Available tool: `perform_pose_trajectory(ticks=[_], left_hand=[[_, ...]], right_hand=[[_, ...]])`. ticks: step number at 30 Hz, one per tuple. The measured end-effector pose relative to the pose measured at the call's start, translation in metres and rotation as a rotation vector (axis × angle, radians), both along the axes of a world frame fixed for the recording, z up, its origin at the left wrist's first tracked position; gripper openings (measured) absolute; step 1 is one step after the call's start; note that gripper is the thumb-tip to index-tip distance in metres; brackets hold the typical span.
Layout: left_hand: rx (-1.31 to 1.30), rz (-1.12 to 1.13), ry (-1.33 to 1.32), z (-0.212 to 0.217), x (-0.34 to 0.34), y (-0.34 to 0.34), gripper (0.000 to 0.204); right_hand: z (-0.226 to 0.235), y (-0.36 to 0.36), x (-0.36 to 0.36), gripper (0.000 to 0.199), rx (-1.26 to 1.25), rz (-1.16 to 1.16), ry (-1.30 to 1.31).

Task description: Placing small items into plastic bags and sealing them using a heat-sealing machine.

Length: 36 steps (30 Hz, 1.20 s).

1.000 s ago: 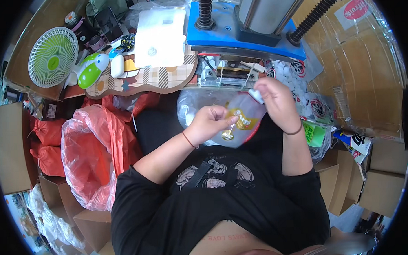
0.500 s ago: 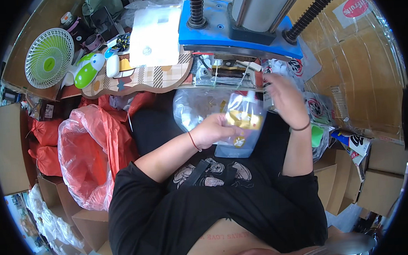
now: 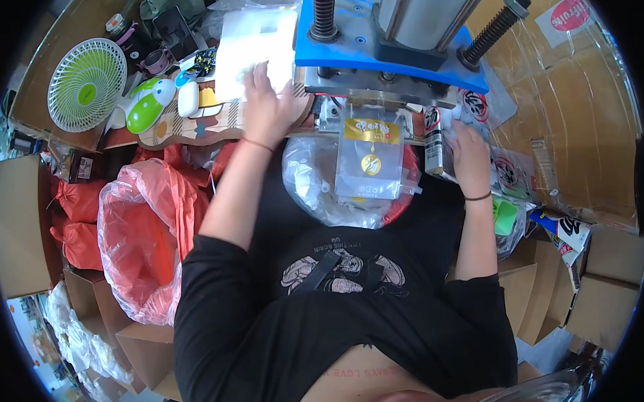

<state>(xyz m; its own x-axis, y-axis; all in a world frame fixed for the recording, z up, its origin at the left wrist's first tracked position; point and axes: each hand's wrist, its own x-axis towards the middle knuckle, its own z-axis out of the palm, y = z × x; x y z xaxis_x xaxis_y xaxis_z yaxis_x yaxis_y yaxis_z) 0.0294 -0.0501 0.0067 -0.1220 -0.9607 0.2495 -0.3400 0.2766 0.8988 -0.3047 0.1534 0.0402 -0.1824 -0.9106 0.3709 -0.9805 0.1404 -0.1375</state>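
A clear pouch with a gold band (image 3: pixel 370 157) hangs flat at the front of the press, its upper end between the press parts; neither hand touches it. Its small white spout points right. My left hand (image 3: pixel 269 107) is open, fingers spread over the near edge of a stack of white sheets or pouches (image 3: pixel 256 47); whether it touches them I cannot tell. My right hand (image 3: pixel 471 157) is open, its fingers reaching among small white pieces (image 3: pixel 458 114) beside a black-and-white printed pack (image 3: pixel 433 137). The fingertips are partly hidden.
The blue-plated press (image 3: pixel 395 71) with springs stands at the back. Below the pouch is a plastic-lined red container (image 3: pixel 303 180). At left stand a green fan (image 3: pixel 87 85) and a red bag with clear liner (image 3: pixel 135 236). Cardboard (image 3: pixel 575 135) walls the right.
The pouch has left my left hand and now hangs at the press. My left hand has moved up and left to the white stack. My right hand has shifted slightly right and down.
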Motion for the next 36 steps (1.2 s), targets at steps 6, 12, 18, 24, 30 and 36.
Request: perform_pose_trajectory(ticks=[6,12,18,24,30,36], left_hand=[[-0.813,-0.217,-0.949,-0.010,0.056,0.007,0.045],[0.253,-0.382,0.153,-0.012,0.051,0.059,0.020],[0.290,-0.660,-0.008,0.017,0.008,0.097,0.019],[0.749,-0.887,0.359,-0.004,-0.015,0.125,0.025],[1.042,-0.924,0.500,0.014,-0.031,0.142,0.024],[1.049,-0.841,0.595,0.010,-0.043,0.076,0.027]], right_hand=[[-0.005,0.013,0.001,0.023,-0.167,-0.139,-0.219],[0.026,0.012,0.060,0.019,-0.169,0.281,-0.526],[0.057,-0.021,0.111,0.016,-0.059,0.513,-0.697],[0.065,-0.022,0.094,0.018,0.028,0.482,-0.518],[0.057,-0.006,0.060,0.022,0.136,0.398,-0.486],[0.008,0.001,0.002,0.030,0.295,-0.042,-0.083]])
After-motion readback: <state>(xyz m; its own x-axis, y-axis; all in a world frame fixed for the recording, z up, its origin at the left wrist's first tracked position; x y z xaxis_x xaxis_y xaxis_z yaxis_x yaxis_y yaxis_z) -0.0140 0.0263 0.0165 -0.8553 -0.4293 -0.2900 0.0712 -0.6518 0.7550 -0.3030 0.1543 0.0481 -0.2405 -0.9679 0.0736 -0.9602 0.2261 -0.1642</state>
